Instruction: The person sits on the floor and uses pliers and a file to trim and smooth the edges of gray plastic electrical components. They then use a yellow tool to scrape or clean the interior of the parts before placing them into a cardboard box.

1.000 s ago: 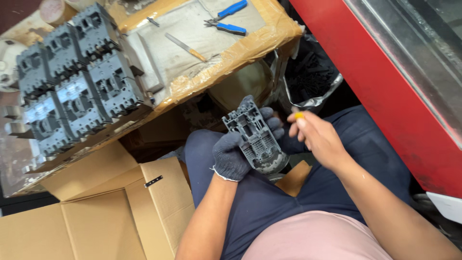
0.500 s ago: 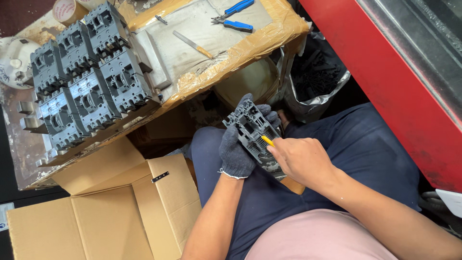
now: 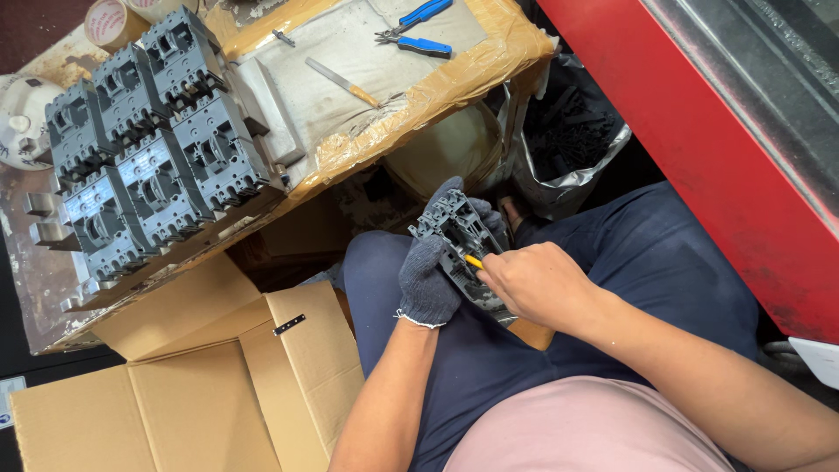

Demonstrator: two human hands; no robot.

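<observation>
Fingers [image 3: 454, 197] of your gloved left hand [image 3: 430, 280] clamp one grey housing [image 3: 459, 253]; your right hand [image 3: 533, 284] pinches one yellow-handled tool [image 3: 473, 260] against it.

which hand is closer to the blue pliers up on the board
Left. The gloved left hand, holding the grey plastic part over the lap, sits nearer the blue pliers lying on the taped board. The bare right hand, with a yellow-handled tool, is lower and further right.

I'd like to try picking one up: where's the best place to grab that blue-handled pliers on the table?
Probably by the two blue handles, coming from above. The pliers lie flat on the taped board, handles spread and clear of other tools, while the metal jaws are small and pointed.
</observation>
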